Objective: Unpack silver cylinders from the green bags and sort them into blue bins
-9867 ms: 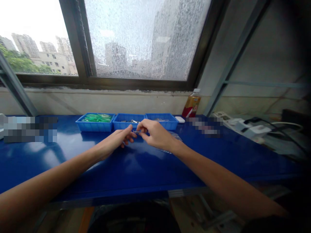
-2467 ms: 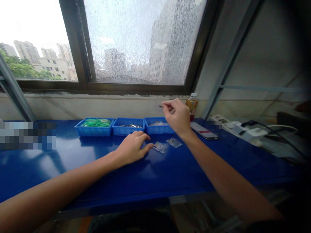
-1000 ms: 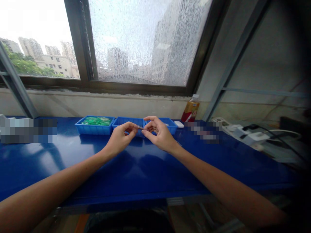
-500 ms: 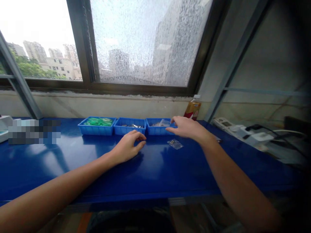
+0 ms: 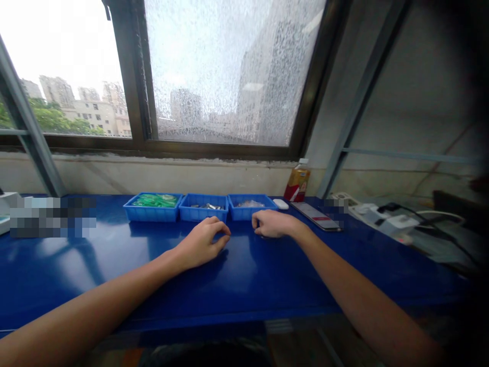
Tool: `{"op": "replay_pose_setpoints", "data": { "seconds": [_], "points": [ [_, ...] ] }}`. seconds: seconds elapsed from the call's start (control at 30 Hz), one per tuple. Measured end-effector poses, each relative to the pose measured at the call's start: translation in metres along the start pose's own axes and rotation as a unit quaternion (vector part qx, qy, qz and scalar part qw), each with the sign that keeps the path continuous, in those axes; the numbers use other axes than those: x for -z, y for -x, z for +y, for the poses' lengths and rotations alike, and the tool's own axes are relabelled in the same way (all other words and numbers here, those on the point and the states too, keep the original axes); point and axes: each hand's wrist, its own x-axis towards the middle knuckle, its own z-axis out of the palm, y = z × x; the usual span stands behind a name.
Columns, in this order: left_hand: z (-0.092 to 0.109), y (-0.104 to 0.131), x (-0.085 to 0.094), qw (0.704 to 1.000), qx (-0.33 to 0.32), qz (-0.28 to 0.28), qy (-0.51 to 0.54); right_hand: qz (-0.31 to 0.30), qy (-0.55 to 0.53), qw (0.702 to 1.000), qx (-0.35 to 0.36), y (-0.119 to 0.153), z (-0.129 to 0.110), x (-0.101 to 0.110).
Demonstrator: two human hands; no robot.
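My left hand (image 5: 206, 242) rests over the blue table (image 5: 229, 285) with fingers loosely curved, a gap between them and the thumb, and nothing seen in it. In front of it stands a blue bin (image 5: 204, 213) with small metal parts. My right hand (image 5: 272, 224) is low at the table with its fingers curled down, just in front of the right blue bin (image 5: 248, 214), which holds clear plastic bags (image 5: 250, 204). What lies under its fingertips is hidden. A third blue bin (image 5: 153, 213), at the left, contains green items (image 5: 155, 200).
Right of the bins lie a white case (image 5: 280, 204) and a phone (image 5: 315, 216), with a drink bottle (image 5: 297, 182) behind. A power strip with plugs (image 5: 397, 224) and cables occupies the right edge. Metal frame posts (image 5: 344, 117) flank the window.
My right hand has come down from the right bin to the table, over the spot where a small clear bag with metal pieces lay. That bag is now hidden. My left hand barely moved.
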Motion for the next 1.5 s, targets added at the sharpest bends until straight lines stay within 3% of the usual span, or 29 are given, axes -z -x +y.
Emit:
{"op": "replay_pose_setpoints", "data": {
  "seconds": [0.2,0.27,0.33,0.43,0.5,0.53,0.6,0.67,0.73,0.8,0.9,1.0,1.13,1.3,1.4,1.5],
  "points": [
    [0.001,0.0,0.0,1.0,0.004,0.004,0.008,0.048,-0.042,0.994,0.093,0.002,-0.03,-0.012],
    [0.001,-0.001,0.0,0.999,0.021,0.002,0.04,0.103,-0.075,0.982,0.139,0.004,-0.04,-0.015],
    [0.001,-0.002,0.0,0.991,0.078,-0.001,0.11,0.183,-0.1,0.962,0.179,0.005,-0.05,-0.016],
    [0.001,-0.005,-0.002,0.93,0.205,0.008,0.306,0.291,-0.138,0.922,0.216,0.007,-0.064,-0.019],
    [-0.001,-0.007,-0.003,0.872,0.239,0.009,0.427,0.314,-0.166,0.905,0.234,0.006,-0.071,-0.023],
    [-0.002,-0.007,-0.004,0.857,0.24,0.008,0.457,0.312,-0.178,0.902,0.241,0.005,-0.073,-0.025],
    [-0.008,-0.008,-0.005,0.874,0.239,0.006,0.423,0.299,-0.196,0.904,0.235,0.001,-0.071,-0.026],
    [-0.015,-0.008,-0.006,0.933,0.226,0.021,0.278,0.295,-0.199,0.914,0.194,-0.002,-0.062,-0.023],
    [-0.023,-0.008,-0.006,0.974,0.186,0.041,0.127,0.293,-0.18,0.93,0.133,-0.005,-0.047,-0.017],
    [-0.029,-0.006,-0.005,0.989,0.14,0.041,0.034,0.253,-0.145,0.953,0.088,-0.005,-0.034,-0.013],
    [-0.029,-0.003,-0.003,0.994,0.099,-0.013,-0.047,0.135,-0.102,0.984,0.053,-0.006,-0.023,-0.015],
    [-0.024,-0.001,0.0,0.991,0.08,-0.062,-0.091,0.086,-0.103,0.99,0.036,-0.011,-0.025,-0.024],
    [-0.017,0.001,0.003,0.989,0.069,-0.09,-0.092,0.098,-0.148,0.984,0.03,-0.02,-0.03,-0.034],
    [-0.014,-0.003,0.006,0.992,0.095,-0.075,-0.037,0.119,-0.196,0.972,0.04,-0.019,-0.039,-0.035],
    [-0.013,-0.006,0.01,0.978,0.189,-0.05,0.068,0.216,-0.186,0.957,0.052,-0.01,-0.054,-0.033],
    [-0.013,-0.008,0.013,0.927,0.29,-0.027,0.236,0.335,-0.168,0.924,0.078,0.002,-0.068,-0.03]
  ]
}}
